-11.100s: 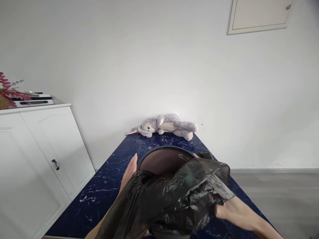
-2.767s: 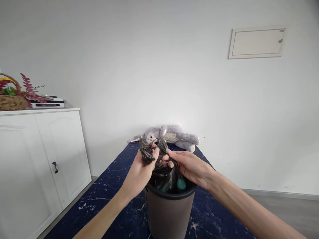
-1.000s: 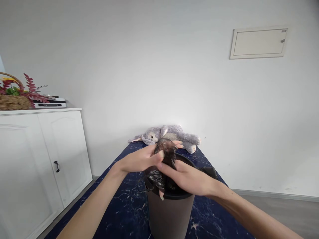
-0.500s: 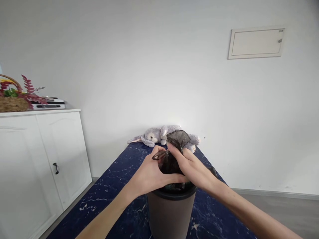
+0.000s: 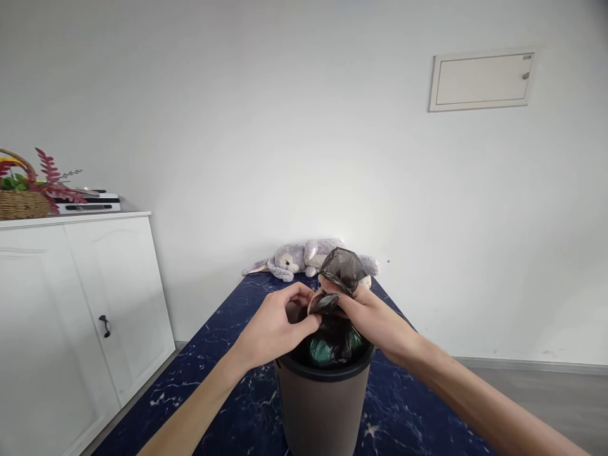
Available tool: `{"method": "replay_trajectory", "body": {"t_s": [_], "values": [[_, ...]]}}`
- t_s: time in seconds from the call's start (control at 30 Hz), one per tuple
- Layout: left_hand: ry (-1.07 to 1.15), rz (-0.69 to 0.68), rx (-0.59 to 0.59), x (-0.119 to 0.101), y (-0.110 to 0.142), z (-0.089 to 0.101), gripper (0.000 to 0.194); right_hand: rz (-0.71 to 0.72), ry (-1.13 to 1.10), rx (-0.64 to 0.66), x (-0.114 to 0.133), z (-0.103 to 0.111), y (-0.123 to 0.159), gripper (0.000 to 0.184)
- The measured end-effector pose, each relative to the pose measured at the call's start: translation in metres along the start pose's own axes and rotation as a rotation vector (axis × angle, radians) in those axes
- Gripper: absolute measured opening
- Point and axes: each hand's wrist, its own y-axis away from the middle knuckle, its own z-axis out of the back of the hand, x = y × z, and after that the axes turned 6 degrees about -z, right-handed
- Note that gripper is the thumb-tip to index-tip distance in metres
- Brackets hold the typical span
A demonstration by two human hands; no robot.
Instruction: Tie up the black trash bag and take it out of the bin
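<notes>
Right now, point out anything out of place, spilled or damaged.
The bin looks odd: it seems to stand on the tabletop, an unusual spot for one. The plush rabbit lies sideways at the far end, by the wall, perhaps toppled. I see no spill or damage.

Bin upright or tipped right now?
Upright: the bin stands on the blue marbled table, its dark rim facing up beneath both hands, with the black bag bunched in its mouth.
</notes>
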Motion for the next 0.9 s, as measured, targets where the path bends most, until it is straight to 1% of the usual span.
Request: {"method": "replay_trajectory", "body": {"t_s": [0.1,0.17,0.23,0.33,0.4,0.47,0.53,0.6,0.67,0.73,0.83,0.9], "values": [[-0.004,-0.010,0.045,0.002,0.001,0.002,0.014,0.011,0.043,0.048,-0.003,0.008,-0.001,0.024],[0.016,-0.011,0.080,0.003,0.001,0.004,0.020,-0.005,0.065,0.096,-0.004,0.015,-0.001,0.025],[0.028,-0.019,0.113,0.003,0.001,0.005,0.025,0.008,0.108,0.152,-0.001,0.021,-0.001,0.025],[0.042,0.010,0.125,0.000,-0.001,0.008,0.031,0.087,0.259,0.271,0.008,0.030,0.000,0.024],[0.099,0.054,0.109,-0.002,-0.001,0.009,0.030,0.132,0.339,0.335,0.016,0.034,0.000,0.024],[0.207,0.093,0.111,-0.003,0.000,0.010,0.025,0.140,0.350,0.345,0.020,0.037,0.000,0.023],[0.335,0.137,0.142,-0.002,0.000,0.009,0.022,0.110,0.330,0.334,0.022,0.039,0.000,0.024],[0.458,0.188,0.157,0.002,0.000,0.008,0.025,0.072,0.315,0.331,0.021,0.040,-0.001,0.026],[0.575,0.221,0.139,0.006,-0.001,0.008,0.027,0.052,0.315,0.334,0.021,0.040,-0.001,0.026],[0.669,0.239,0.127,0.010,-0.001,0.007,0.025,0.066,0.331,0.356,0.022,0.040,0.000,0.024],[0.690,0.254,0.105,0.011,-0.002,0.007,0.021,0.106,0.402,0.378,0.024,0.037,0.001,0.014],[0.641,0.256,0.076,0.009,-0.002,0.006,0.022,0.134,0.464,0.323,0.023,0.033,0.002,0.013]]}}
